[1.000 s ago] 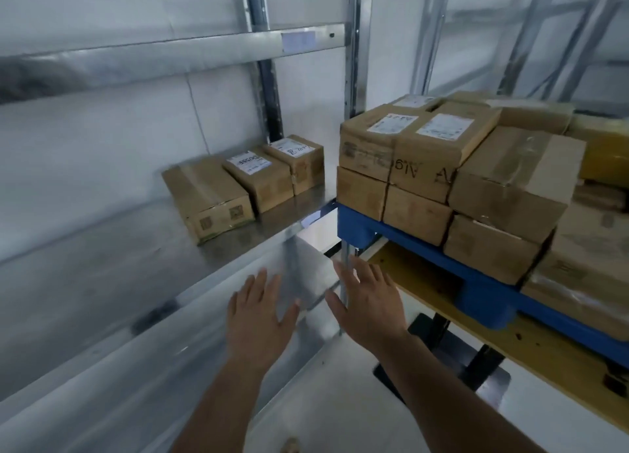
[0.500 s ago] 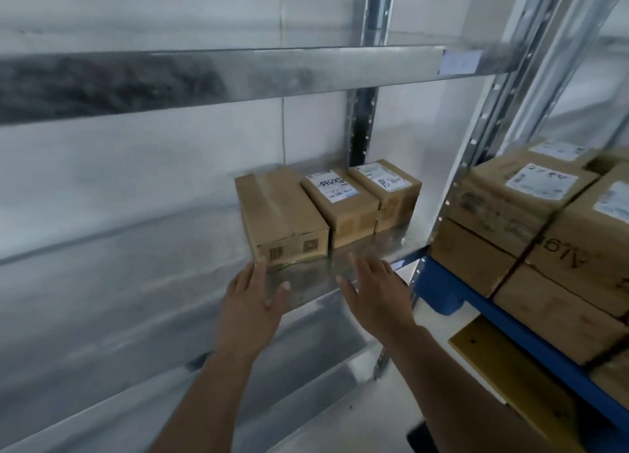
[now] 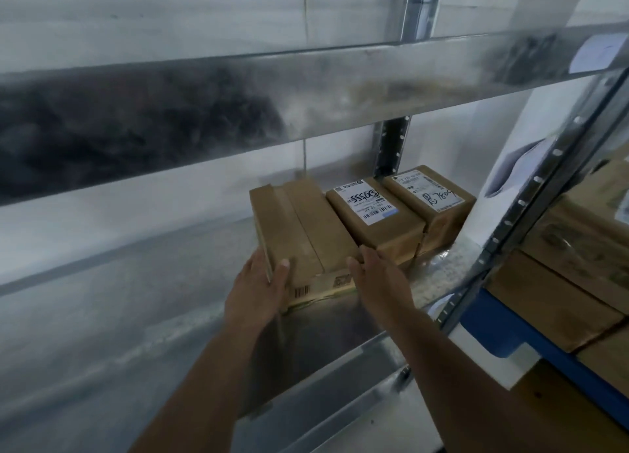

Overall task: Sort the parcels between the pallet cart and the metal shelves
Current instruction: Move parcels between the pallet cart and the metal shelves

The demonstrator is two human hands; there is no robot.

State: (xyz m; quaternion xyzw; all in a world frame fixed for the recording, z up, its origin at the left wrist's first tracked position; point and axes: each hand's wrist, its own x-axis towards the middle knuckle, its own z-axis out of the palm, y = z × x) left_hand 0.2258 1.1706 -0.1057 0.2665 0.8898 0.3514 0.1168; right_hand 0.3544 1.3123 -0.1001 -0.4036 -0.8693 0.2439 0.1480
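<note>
Three brown cardboard parcels stand side by side on the metal shelf (image 3: 143,299). The left parcel (image 3: 299,228) has no label on top and a barcode on its near end. My left hand (image 3: 260,282) grips its near left corner, thumb on top. My right hand (image 3: 377,272) touches its near right corner, fingers curled at the edge. The middle parcel (image 3: 374,214) and the right parcel (image 3: 429,197) carry white labels with handwriting. More parcels (image 3: 585,241) sit stacked on the blue pallet cart (image 3: 510,337) at the right.
An upper shelf beam (image 3: 306,91) runs across above the parcels. A perforated steel upright (image 3: 531,197) stands between the shelf and the cart. A lower shelf edge (image 3: 340,377) shows below my forearms. The shelf surface stretches left of the parcels.
The view has swung left and closer to the shelf. Both hands have moved forward from open air onto the near end of the left parcel.
</note>
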